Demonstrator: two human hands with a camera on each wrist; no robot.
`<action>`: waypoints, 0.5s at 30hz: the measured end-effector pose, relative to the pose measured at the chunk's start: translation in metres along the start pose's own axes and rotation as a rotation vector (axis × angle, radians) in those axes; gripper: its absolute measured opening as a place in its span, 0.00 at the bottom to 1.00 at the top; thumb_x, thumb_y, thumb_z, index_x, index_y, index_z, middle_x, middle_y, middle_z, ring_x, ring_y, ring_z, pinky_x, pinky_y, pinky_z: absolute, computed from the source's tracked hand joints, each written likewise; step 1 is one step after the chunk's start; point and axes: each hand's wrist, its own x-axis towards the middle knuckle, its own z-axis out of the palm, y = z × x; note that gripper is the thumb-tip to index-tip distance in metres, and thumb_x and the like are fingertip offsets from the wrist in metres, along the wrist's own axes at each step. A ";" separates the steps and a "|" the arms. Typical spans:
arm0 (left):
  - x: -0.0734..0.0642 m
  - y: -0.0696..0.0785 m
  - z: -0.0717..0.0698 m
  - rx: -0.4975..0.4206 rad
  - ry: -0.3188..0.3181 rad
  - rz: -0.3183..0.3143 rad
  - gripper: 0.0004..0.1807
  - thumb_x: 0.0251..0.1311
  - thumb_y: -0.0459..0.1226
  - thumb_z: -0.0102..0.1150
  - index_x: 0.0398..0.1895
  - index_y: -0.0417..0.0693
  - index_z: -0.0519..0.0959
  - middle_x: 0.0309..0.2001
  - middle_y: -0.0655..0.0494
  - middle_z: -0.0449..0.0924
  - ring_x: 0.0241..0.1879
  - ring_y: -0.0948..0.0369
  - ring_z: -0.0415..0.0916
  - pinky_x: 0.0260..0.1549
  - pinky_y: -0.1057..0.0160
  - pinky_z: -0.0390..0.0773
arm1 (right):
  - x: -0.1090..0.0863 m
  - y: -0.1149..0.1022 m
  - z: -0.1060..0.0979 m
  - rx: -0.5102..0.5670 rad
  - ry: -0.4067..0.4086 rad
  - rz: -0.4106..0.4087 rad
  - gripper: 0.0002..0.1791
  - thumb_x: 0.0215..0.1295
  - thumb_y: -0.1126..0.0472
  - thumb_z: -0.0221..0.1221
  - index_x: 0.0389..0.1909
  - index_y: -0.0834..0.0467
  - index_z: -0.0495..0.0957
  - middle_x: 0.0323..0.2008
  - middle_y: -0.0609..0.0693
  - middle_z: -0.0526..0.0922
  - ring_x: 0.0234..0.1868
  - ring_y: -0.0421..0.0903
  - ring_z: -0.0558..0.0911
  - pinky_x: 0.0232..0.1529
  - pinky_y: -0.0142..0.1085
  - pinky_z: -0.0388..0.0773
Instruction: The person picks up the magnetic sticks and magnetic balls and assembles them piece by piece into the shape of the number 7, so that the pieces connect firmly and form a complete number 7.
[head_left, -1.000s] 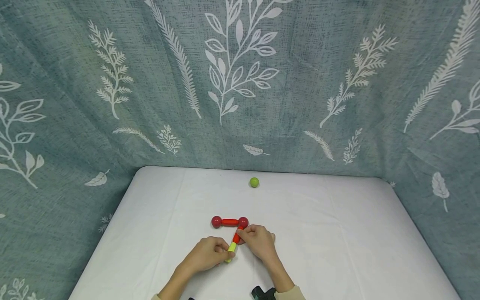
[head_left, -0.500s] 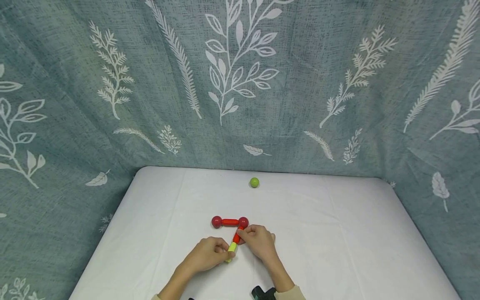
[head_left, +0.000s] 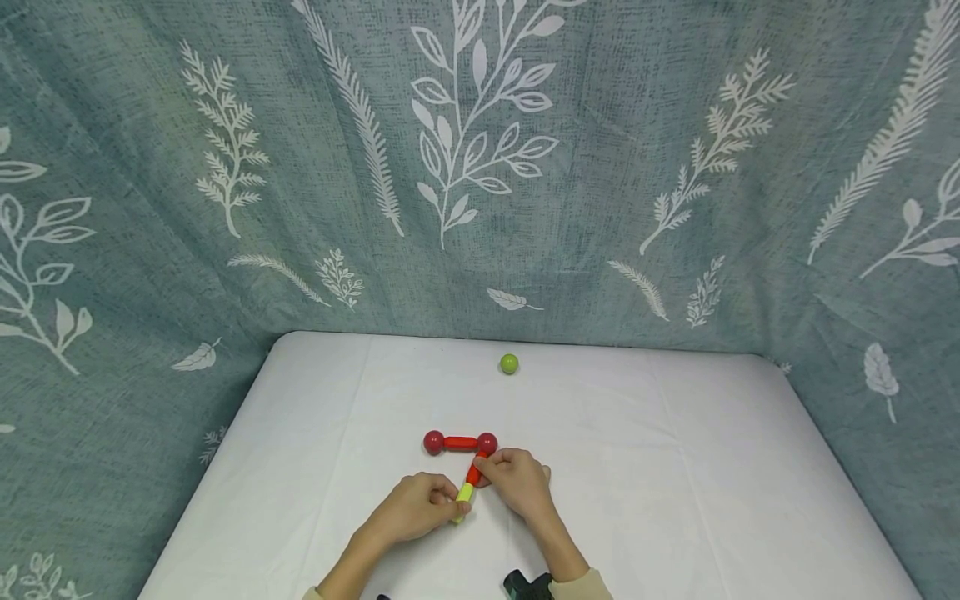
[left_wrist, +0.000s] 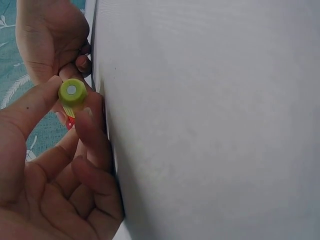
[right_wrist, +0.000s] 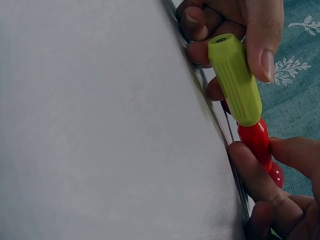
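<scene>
A lime-green magnetic rod meets a red magnetic rod end to end, making one slanted line. My left hand pinches the green rod between thumb and fingers. In the left wrist view a silver disc shows in the near end of that rod. My right hand pinches the red rod, hiding part of it. At its far end is a dark red ball. From this ball a second red rod runs left to another dark red ball.
A green ball sits near the back edge of the white-covered table. Behind the table hangs a teal curtain with white leaf prints. A dark device is beside the right wrist at the front.
</scene>
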 end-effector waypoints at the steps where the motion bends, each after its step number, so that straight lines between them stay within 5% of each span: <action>1: 0.000 0.000 0.000 0.004 0.002 -0.001 0.14 0.59 0.50 0.69 0.35 0.50 0.84 0.18 0.63 0.76 0.19 0.67 0.66 0.18 0.67 0.63 | 0.000 0.000 0.000 0.001 0.001 0.000 0.14 0.67 0.49 0.63 0.24 0.51 0.83 0.16 0.35 0.82 0.30 0.38 0.78 0.42 0.51 0.56; 8: 0.007 0.008 -0.015 0.051 0.056 -0.008 0.12 0.59 0.50 0.68 0.34 0.52 0.84 0.21 0.62 0.77 0.21 0.65 0.70 0.20 0.64 0.67 | 0.001 0.002 0.002 -0.001 -0.001 -0.006 0.13 0.68 0.50 0.63 0.27 0.52 0.84 0.16 0.35 0.82 0.33 0.38 0.79 0.45 0.55 0.57; 15: 0.044 0.032 -0.036 0.045 0.199 0.046 0.15 0.62 0.48 0.67 0.44 0.47 0.84 0.28 0.60 0.80 0.28 0.61 0.75 0.27 0.60 0.75 | 0.001 0.002 0.002 -0.001 0.003 -0.009 0.13 0.68 0.50 0.63 0.26 0.51 0.85 0.16 0.35 0.82 0.31 0.38 0.78 0.45 0.57 0.57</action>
